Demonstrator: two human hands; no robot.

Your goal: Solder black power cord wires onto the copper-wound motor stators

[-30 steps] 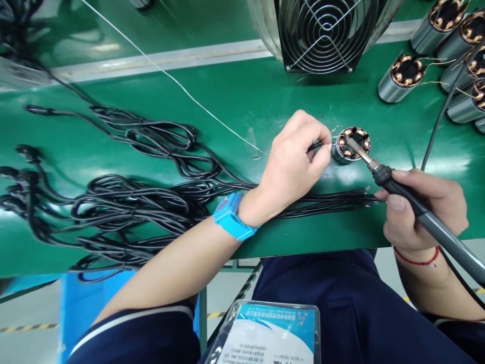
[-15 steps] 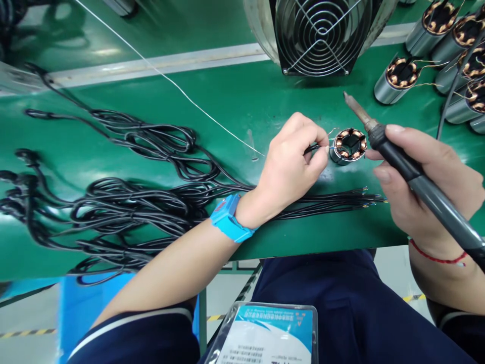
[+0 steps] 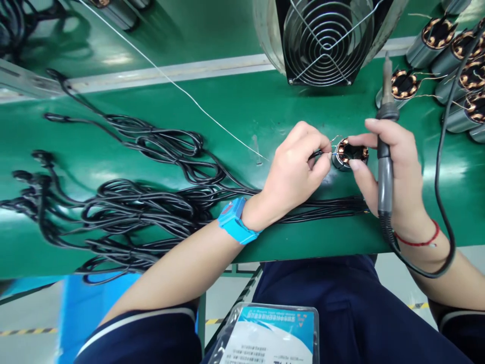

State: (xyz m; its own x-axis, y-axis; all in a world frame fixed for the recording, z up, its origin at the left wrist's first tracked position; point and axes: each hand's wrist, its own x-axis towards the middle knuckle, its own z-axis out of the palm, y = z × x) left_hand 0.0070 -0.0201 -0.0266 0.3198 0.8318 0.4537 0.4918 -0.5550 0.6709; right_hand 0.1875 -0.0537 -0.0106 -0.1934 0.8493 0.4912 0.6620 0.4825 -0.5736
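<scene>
My left hand [image 3: 297, 167] pinches the end of a black cable [image 3: 317, 152] just left of a small motor stator [image 3: 342, 161]. Thin wires run from the cable end to the stator, which stands upright with its copper windings facing up. A soldering iron [image 3: 385, 177] is held in my right hand [image 3: 407, 177], its tip pointing away from me. The right thumb and forefinger reach to the stator's right side and rim; whether both touch it I cannot tell. Fingers hide part of the stator.
Coiled black cables [image 3: 136, 202] cover the bench's left side, their stripped ends lying below the stator. A fan [image 3: 326, 45] with a wire guard stands behind. More stators [image 3: 466, 114] are grouped at the right. A thin white wire [image 3: 189, 98] slants across the bench [image 3: 235, 111].
My right hand has moved left to the stator, and the soldering iron has swung from slanting leftward to nearly straight ahead. My left hand keeps its pinch on the cable.
</scene>
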